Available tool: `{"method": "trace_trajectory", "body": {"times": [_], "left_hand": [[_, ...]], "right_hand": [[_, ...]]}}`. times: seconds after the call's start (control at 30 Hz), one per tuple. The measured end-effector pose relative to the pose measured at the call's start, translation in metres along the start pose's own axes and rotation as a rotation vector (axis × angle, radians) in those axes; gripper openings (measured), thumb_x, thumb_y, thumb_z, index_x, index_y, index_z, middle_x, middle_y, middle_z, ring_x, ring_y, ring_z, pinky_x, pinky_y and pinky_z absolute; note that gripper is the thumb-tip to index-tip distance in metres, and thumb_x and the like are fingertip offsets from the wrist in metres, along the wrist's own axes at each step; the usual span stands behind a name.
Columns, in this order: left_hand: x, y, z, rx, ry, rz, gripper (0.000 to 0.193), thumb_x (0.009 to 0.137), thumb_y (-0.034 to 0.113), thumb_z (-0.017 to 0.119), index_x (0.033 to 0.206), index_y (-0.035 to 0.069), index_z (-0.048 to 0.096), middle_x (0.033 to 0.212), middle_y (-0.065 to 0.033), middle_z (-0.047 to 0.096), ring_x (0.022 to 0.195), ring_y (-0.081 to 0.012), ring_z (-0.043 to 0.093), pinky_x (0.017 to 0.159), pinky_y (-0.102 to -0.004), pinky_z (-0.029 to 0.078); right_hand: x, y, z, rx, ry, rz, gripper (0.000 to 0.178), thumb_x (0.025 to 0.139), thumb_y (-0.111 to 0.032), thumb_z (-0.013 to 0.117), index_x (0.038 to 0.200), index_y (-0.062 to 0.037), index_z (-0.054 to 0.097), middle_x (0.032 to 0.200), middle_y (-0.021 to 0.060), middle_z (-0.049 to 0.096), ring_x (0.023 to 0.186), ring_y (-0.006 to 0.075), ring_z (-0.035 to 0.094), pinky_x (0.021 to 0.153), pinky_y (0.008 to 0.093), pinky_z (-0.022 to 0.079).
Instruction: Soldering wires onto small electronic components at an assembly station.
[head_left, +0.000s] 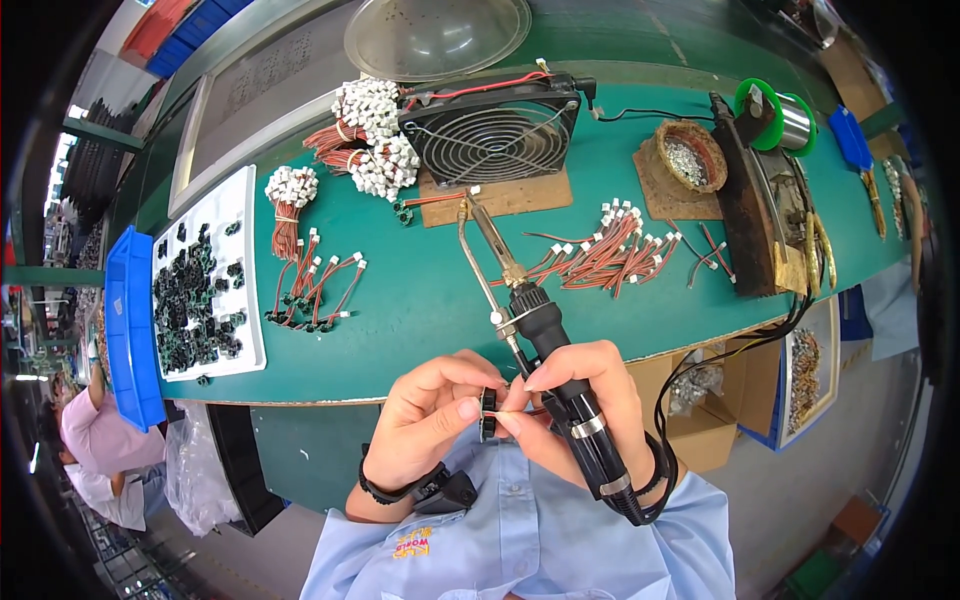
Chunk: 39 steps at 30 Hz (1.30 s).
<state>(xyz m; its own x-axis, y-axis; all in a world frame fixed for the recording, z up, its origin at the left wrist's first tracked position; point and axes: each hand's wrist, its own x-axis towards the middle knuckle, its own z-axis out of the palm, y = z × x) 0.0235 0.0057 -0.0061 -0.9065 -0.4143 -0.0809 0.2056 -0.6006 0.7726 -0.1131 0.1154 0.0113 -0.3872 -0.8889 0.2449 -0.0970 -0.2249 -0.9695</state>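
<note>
My left hand [422,415] is closed, pinching a small dark round part [488,414] between thumb and fingers near the table's front edge. In my right hand [612,385] lies a black soldering iron [541,318], its metal tip and thin feed tube pointing up and away over the table. The thumb and a finger of that hand also pinch a thin red wire at the dark part; whether the wire is joined to it I cannot tell. Beyond the iron's tip, a red wire lead [435,198] with a white connector lies by a brown board.
A black fan [490,140] with a wire guard stands behind. Bundled white-connector leads [372,135] and a white tray [245,300] of dark parts are left. Loose leads [625,250], a tip-cleaning pot [690,160] and a green solder spool [775,118] are right. Black cables [700,365] hang rightward.
</note>
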Motion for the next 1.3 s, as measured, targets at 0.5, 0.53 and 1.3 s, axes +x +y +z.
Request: {"method": "trace_trajectory", "body": {"times": [0.5,0.53,1.3], "left_hand": [[-0.0004,-0.0024,0.0,0.001,-0.014,-0.005,0.019,0.087,0.009,0.055,0.102,-0.003,0.053,0.101,-0.0126,0.053,0.09,-0.0179,0.052,0.077,-0.0305,0.042],[-0.0003,-0.0027,0.0001,0.002,-0.012,-0.005,0.019,0.087,0.009,0.055,0.102,-0.003,0.053,0.1,-0.0127,0.054,0.09,-0.0179,0.052,0.077,-0.0305,0.042],[0.0024,-0.0031,0.0044,-0.063,-0.005,-0.043,0.021,0.085,0.014,0.058,0.1,-0.001,0.051,0.096,-0.0113,0.053,0.088,-0.0175,0.051,0.078,-0.03,0.04]], "right_hand": [[-0.0031,0.0024,0.0028,0.185,0.13,0.109,0.035,0.07,0.003,0.068,0.098,-0.0037,0.048,0.077,0.0039,0.06,0.063,0.0109,0.059,0.057,0.0228,0.046],[-0.003,0.0024,0.0027,0.185,0.132,0.108,0.035,0.07,0.003,0.068,0.098,-0.0037,0.048,0.077,0.0039,0.06,0.063,0.0109,0.059,0.057,0.0228,0.046],[0.0024,-0.0011,-0.0048,-0.019,0.043,-0.073,0.036,0.073,0.004,0.068,0.096,-0.0042,0.042,0.074,0.0076,0.06,0.068,0.0127,0.063,0.055,0.0218,0.049]]}}
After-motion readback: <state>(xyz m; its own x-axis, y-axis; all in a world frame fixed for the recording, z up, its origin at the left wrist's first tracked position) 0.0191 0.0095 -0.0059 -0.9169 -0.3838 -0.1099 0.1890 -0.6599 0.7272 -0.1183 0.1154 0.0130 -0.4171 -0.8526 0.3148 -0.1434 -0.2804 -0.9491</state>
